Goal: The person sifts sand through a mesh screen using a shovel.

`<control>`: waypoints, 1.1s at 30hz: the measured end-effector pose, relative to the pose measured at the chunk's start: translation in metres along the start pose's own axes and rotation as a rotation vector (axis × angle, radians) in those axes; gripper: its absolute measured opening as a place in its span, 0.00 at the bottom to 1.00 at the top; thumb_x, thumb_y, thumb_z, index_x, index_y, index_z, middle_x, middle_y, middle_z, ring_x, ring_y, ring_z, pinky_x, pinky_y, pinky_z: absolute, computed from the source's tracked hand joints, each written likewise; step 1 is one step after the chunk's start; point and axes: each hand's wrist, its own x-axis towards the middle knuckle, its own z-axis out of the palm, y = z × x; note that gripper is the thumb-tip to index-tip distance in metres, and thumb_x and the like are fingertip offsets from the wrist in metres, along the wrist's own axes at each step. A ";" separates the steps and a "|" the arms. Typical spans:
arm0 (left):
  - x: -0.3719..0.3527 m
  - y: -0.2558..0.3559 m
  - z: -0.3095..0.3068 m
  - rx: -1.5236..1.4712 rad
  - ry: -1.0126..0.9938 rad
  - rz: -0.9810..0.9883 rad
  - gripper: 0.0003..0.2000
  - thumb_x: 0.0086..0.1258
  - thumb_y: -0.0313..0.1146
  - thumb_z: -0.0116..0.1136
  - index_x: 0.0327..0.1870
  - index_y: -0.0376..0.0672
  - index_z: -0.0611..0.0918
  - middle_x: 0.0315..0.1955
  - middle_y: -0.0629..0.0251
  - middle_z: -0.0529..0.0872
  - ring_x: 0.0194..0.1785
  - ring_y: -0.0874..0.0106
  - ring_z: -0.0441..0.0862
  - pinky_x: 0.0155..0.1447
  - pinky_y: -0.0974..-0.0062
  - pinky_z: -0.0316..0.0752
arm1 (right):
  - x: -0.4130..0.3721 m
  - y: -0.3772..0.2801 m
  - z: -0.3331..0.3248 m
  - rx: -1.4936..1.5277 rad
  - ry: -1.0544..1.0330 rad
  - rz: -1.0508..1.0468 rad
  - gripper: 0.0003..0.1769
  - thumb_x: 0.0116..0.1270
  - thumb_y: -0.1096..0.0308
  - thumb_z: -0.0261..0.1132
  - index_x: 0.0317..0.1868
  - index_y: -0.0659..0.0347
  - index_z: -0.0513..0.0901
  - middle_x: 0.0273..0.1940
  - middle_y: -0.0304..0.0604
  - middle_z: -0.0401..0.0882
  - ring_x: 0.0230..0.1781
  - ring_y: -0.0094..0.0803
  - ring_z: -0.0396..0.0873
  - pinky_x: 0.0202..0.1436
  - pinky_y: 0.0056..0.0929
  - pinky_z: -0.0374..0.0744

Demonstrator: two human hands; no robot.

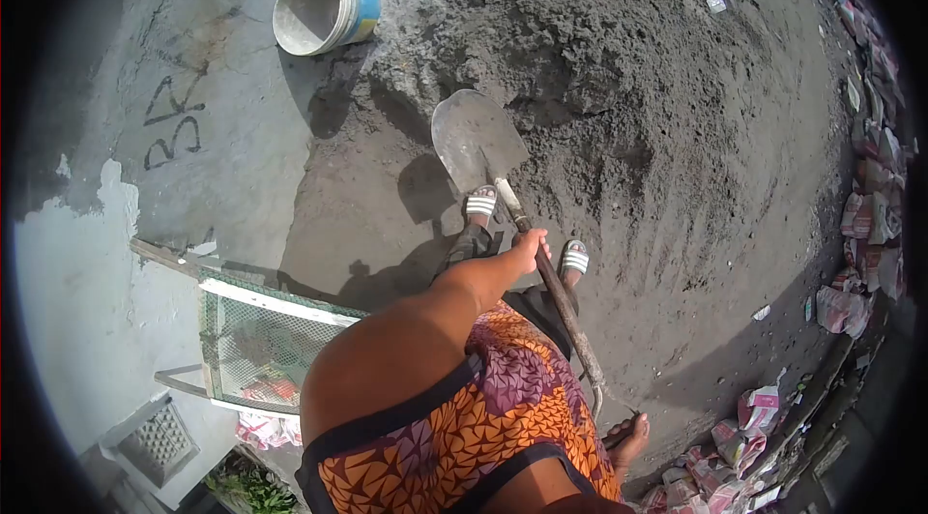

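Observation:
A shovel [561,306] slants across the middle of the view, its worn wooden shaft running down to the right. Around the middle of that shaft my left hand [530,248] is closed. By the shaft's upper end is my right hand [628,437], its fingers curled at the grip and partly hidden by my patterned top. The grey metal blade [474,135] bears no visible heap and hangs just beyond my striped sandals. Past the blade spreads a mound of grey sandy mix [599,59].
A white bucket [314,13] with a blue label lies tipped on the mound's left edge. A green mesh frame [275,335] is at lower left. Crumpled paper sacks [870,214] line the right side. A marked concrete surface [222,117] is at left.

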 end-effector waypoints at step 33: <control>0.094 0.292 0.038 0.359 0.264 0.023 0.05 0.71 0.30 0.57 0.33 0.44 0.75 0.21 0.68 0.71 0.22 0.69 0.71 0.30 0.63 0.76 | -0.028 0.058 0.292 0.166 0.162 -0.215 0.15 0.73 0.59 0.62 0.36 0.63 0.73 0.19 0.41 0.72 0.11 0.29 0.70 0.13 0.28 0.70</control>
